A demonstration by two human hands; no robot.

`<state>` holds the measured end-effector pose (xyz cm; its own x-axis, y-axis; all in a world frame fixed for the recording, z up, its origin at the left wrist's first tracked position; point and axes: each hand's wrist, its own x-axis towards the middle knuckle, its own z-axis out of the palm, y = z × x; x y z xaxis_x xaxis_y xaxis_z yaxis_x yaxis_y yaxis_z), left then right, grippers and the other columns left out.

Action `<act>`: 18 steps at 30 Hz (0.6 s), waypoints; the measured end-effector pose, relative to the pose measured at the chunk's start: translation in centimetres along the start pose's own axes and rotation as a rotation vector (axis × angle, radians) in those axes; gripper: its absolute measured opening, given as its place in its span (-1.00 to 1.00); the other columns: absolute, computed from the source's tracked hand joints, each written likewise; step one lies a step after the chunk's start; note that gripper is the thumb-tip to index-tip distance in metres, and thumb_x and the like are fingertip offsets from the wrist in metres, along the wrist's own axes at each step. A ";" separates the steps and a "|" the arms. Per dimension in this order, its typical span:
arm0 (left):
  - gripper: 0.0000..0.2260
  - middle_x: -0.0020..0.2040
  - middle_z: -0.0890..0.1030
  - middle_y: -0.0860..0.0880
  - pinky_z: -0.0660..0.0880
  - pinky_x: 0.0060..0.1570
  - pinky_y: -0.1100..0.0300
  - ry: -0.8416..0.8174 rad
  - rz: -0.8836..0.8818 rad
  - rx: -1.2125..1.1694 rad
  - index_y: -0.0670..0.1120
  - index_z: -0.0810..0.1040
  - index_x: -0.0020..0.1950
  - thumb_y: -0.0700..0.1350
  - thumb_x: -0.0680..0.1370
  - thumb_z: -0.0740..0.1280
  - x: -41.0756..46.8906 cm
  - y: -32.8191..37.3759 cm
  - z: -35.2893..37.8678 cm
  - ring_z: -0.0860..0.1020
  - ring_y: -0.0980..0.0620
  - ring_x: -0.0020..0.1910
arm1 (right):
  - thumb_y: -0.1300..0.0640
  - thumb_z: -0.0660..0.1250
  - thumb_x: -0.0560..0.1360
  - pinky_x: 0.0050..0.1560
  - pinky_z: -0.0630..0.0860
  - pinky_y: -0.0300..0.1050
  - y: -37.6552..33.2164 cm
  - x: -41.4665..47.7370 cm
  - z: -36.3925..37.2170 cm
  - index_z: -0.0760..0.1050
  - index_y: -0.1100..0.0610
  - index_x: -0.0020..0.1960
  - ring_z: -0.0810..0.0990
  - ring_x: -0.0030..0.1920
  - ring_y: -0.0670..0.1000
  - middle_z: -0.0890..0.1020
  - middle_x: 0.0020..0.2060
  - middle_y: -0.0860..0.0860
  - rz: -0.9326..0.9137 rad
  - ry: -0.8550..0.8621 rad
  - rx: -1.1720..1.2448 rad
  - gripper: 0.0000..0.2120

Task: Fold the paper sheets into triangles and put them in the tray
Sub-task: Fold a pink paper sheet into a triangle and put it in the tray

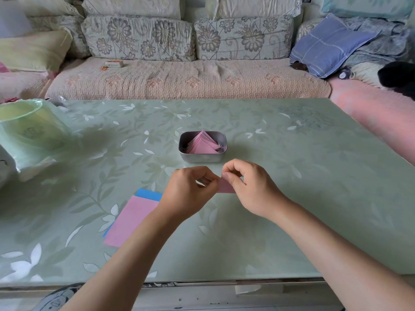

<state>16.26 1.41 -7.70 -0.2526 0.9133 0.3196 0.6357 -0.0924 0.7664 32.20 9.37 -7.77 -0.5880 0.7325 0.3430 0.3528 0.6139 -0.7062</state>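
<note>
1. We hold a small pink paper sheet (pixel 225 187) just above the middle of the desk (pixel 303 176), on the near-edge side of the tray. Only a strip of it shows between our hands, so we cannot tell how it is folded.
2. Our left hand (pixel 190 193) pinches the sheet's left end, fingers (pixel 207 176) curled in against the thumb. Our right hand (pixel 250 187) pinches the right end, fingers curled and thumb pressed on the paper.
3. The metal tray (pixel 202 158) sits at the centre of the desk, just beyond our hands and clear of them. Pink folded triangles (pixel 203 145) lie piled inside it.
4. Toward the near-left corner a flat pink sheet (pixel 132 218) lies on a blue sheet (pixel 149 194). Our left forearm covers part of both.
5. At the left edge stands a pale green bin (pixel 27 131) lined with a thin bag.
6. Beyond the far edge runs a floral sofa (pixel 179 79), with a small box (pixel 114 63) on its seat and a blue pillow (pixel 325 46) toward the right.
</note>
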 end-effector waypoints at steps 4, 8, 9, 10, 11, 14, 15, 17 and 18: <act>-0.73 -0.34 0.64 0.25 0.37 -0.31 0.57 0.014 0.013 0.044 0.16 0.62 -0.30 -0.24 0.42 0.42 0.1 -0.3 -0.7 0.61 0.32 -0.35 | 0.19 0.28 0.61 -0.26 0.34 -0.38 0.2 0.3 -0.7 0.46 -0.10 -0.18 0.44 -0.31 -0.16 0.52 -0.36 -0.23 0.056 0.026 0.055 -0.74; -0.87 -0.31 0.68 0.17 0.36 -0.31 0.57 -0.006 0.014 0.092 -0.03 0.69 -0.24 -0.25 0.43 0.44 0.4 -0.9 -1.5 0.62 0.33 -0.32 | 0.17 0.27 0.62 -0.32 0.31 -0.31 0.6 0.6 -1.3 0.47 -0.04 -0.18 0.37 -0.37 -0.14 0.46 -0.42 -0.24 0.098 0.060 0.070 -0.77; -0.88 -0.30 0.69 0.14 0.37 -0.30 0.57 -0.011 0.015 0.097 -0.05 0.70 -0.23 -0.25 0.43 0.44 0.5 -1.0 -1.7 0.62 0.32 -0.31 | 0.17 0.26 0.62 -0.32 0.31 -0.33 0.7 0.7 -1.5 0.47 -0.04 -0.18 0.37 -0.37 -0.14 0.46 -0.42 -0.24 0.106 0.073 0.072 -0.77; -0.89 -0.30 0.69 0.12 0.38 -0.30 0.57 -0.013 0.019 0.107 -0.07 0.70 -0.22 -0.26 0.43 0.44 0.5 -1.2 -2.0 0.63 0.30 -0.30 | 0.17 0.26 0.62 -0.32 0.30 -0.34 0.8 0.8 -1.7 0.47 -0.04 -0.19 0.37 -0.37 -0.15 0.47 -0.42 -0.25 0.113 0.088 0.075 -0.77; -0.89 -0.30 0.69 0.10 0.37 -0.29 0.57 -0.011 0.021 0.123 -0.08 0.70 -0.21 -0.27 0.43 0.44 0.5 -1.3 -2.2 0.63 0.29 -0.29 | 0.18 0.26 0.63 -0.31 0.31 -0.35 0.9 0.9 -1.9 0.46 -0.04 -0.19 0.38 -0.37 -0.17 0.47 -0.42 -0.27 0.118 0.105 0.077 -0.76; -0.89 -0.26 0.70 0.08 0.37 -0.27 0.57 0.029 -0.013 0.154 -0.08 0.70 -0.19 -0.26 0.44 0.41 0.7 -1.5 -2.6 0.62 0.27 -0.24 | 0.18 0.26 0.63 -0.31 0.31 -0.36 1.1 0.9 -2.2 0.46 -0.05 -0.20 0.38 -0.36 -0.17 0.47 -0.42 -0.26 0.120 0.117 0.077 -0.75; -0.88 -0.24 0.70 0.10 0.38 -0.26 0.57 0.054 -0.020 0.143 -0.06 0.70 -0.17 -0.25 0.45 0.40 0.7 -1.5 -2.6 0.62 0.27 -0.24 | 0.18 0.26 0.62 -0.31 0.31 -0.36 1.1 0.9 -2.1 0.46 -0.05 -0.20 0.38 -0.36 -0.17 0.47 -0.41 -0.24 0.116 0.108 0.076 -0.76; -0.88 -0.20 0.70 0.13 0.45 -0.21 0.53 0.084 0.003 0.064 -0.04 0.70 -0.13 -0.22 0.47 0.40 0.7 -1.2 -2.2 0.63 0.27 -0.22 | 0.17 0.28 0.62 -0.30 0.33 -0.34 1.0 0.7 -1.8 0.48 -0.05 -0.18 0.37 -0.36 -0.16 0.48 -0.38 -0.17 0.099 0.079 0.080 -0.78; -0.90 -0.16 0.70 0.15 0.49 -0.16 0.48 0.073 0.025 0.019 -0.02 0.70 -0.08 -0.19 0.48 0.41 0.6 -0.8 -1.9 0.64 0.27 -0.17 | 0.17 0.29 0.61 -0.28 0.36 -0.29 0.9 0.6 -1.6 0.49 -0.06 -0.17 0.39 -0.35 -0.13 0.50 -0.37 -0.13 0.085 0.063 0.083 -0.78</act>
<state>14.21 1.27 -7.07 -0.2884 0.8796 0.3783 0.6559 -0.1063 0.7473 33.31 10.83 -7.24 -0.5106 0.7996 0.3160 0.3362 0.5240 -0.7826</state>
